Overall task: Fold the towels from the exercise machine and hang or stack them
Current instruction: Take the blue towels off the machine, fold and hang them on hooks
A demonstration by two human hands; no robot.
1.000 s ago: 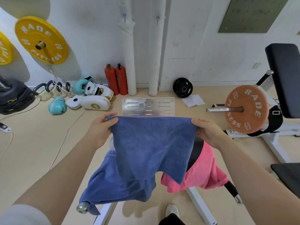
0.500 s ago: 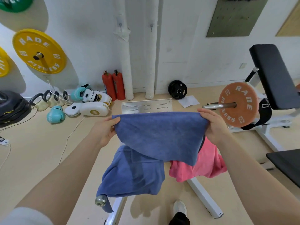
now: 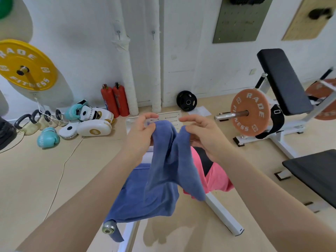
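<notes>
I hold a blue towel (image 3: 172, 160) in the air in front of me, doubled so it hangs in two flaps. My left hand (image 3: 141, 131) pinches one top corner and my right hand (image 3: 201, 131) pinches the other, the two hands close together. Below hangs a second blue towel (image 3: 145, 200) draped over the exercise machine's bar, whose metal end (image 3: 108, 227) sticks out. A pink towel (image 3: 216, 177) hangs over the same machine to the right, partly hidden by the held towel.
The machine's white frame leg (image 3: 223, 213) runs along the floor. An orange weight plate (image 3: 250, 112) and black padded bench (image 3: 283, 79) stand right; another black pad (image 3: 316, 171) at the right edge. Boxing gloves and pads (image 3: 87, 122), red extinguishers (image 3: 114, 99), a metal plate (image 3: 169, 118) lie near the wall.
My hands have come together from a wide spread, bringing the towel's two top corners near each other so the towel folds in half lengthwise. The view has tilted up slightly.
</notes>
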